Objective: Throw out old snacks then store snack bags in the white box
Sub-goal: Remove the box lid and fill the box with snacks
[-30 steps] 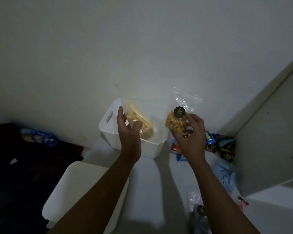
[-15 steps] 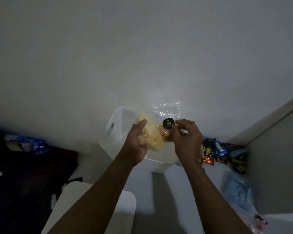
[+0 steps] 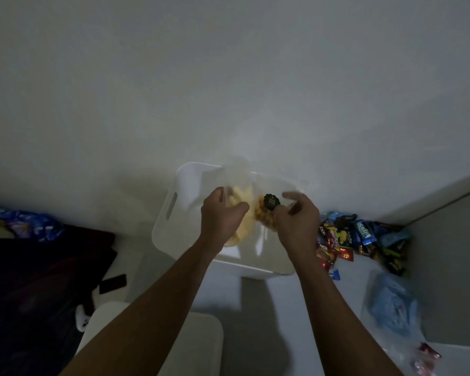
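A white box with a slot handle stands on the floor against the wall. Over its opening my left hand grips a clear bag of pale yellow chips. Right beside it my right hand holds a clear bag of orange snacks with a round black sticker. The two bags touch each other above the box. Their lower parts are hidden behind my hands.
A heap of coloured snack wrappers lies right of the box by the corner. A blue plastic bag lies nearer. A white lid or second box sits below my arms. Dark cloth and a phone lie left.
Both hands brought the two bags together and lowered them over the white box. The camera view tilted down toward the box.
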Demonstrator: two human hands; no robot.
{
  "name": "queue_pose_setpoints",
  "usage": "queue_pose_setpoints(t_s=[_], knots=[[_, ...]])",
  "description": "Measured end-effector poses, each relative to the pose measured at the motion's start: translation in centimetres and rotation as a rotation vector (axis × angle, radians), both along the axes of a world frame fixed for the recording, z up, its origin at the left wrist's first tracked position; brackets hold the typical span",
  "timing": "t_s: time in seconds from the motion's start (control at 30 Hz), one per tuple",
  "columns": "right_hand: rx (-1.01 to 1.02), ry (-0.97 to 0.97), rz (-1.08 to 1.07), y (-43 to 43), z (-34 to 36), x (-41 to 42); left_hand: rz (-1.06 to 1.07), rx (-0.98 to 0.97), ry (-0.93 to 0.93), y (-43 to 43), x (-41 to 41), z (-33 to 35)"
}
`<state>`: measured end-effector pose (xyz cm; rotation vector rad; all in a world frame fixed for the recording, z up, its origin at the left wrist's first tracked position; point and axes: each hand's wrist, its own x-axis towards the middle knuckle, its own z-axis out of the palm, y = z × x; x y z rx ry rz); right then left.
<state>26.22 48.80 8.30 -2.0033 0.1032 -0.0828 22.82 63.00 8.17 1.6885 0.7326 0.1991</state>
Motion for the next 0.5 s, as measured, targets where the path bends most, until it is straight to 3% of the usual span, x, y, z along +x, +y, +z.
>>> queue_pose_setpoints(t_s=[0.17,0.3,0.5], knots=[[0.030,0.095,-0.080,0.7,-1.6,0.4,-0.080,0.212,0.103,0.6,0.4,-1.9],[0.033,0.290,-0.056,0.8,-2.4,0.9,-0.202,0.386,0.248,0.8,1.2,-3.2],[0.098,0.453,-0.058,1.9,-4.6,1.5,-0.438,0.296,0.197,-0.5,2.6,-5.1]])
